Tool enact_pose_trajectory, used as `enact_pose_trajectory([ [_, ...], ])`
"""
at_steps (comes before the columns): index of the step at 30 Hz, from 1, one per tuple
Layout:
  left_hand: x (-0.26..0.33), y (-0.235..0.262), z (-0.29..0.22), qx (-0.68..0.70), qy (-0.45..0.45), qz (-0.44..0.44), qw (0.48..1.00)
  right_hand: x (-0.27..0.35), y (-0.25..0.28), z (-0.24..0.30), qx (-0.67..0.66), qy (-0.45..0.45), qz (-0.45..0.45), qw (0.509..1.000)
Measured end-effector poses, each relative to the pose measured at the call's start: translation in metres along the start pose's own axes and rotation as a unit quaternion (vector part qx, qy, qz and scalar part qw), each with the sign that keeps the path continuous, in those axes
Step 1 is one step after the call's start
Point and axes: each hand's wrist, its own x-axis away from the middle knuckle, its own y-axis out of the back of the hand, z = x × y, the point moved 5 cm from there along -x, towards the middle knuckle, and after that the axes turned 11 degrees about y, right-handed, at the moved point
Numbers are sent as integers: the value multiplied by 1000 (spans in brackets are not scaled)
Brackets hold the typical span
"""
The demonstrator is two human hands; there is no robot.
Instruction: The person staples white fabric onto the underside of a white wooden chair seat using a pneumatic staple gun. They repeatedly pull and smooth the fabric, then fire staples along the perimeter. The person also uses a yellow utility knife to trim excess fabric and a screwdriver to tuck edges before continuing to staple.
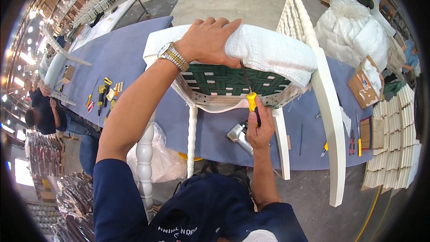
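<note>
A white chair lies tipped on the blue-covered table, its seat (277,45) wrapped in white woven fabric and its underside of green webbing (219,78) facing me. Over the fabric-covered edge my left hand (208,42) is clasped, fingers across the top and thumb pressed by the fabric's lower edge. My right hand (261,127) grips a screwdriver (252,101) with a yellow and black handle. Its thin shaft points up to the fabric edge beside my left thumb; the tip's exact contact cannot be made out. Just left of my right hand lies a grey pneumatic staple gun (242,138).
White chair legs (329,121) rise on the right. Hand tools, including pliers (352,143), lie at the table's right end; yellow-black tools (102,94) lie on the left. A cardboard box (366,83) and bagged white padding (354,27) stand at right. Another person (47,112) works at far left.
</note>
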Motion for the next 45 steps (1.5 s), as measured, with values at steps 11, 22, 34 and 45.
enact_pose_trajectory([
  [11, -2, 0, 0, 1, -3, 10, 1000, -10, 9, 11, -7, -29, 5, 1000],
  [22, -3, 2, -1, -2, 3, 13, 1000, -10, 12, -5, -39, 4, -8, 999],
  [34, -7, -1, 1, 1, -9, -14, 1000, -10, 14, -6, 3, -23, 26, 999],
  [45, -7, 0, -1, 23, -1, 3, 1000, 12, -21, -27, -215, -192, -20, 957],
])
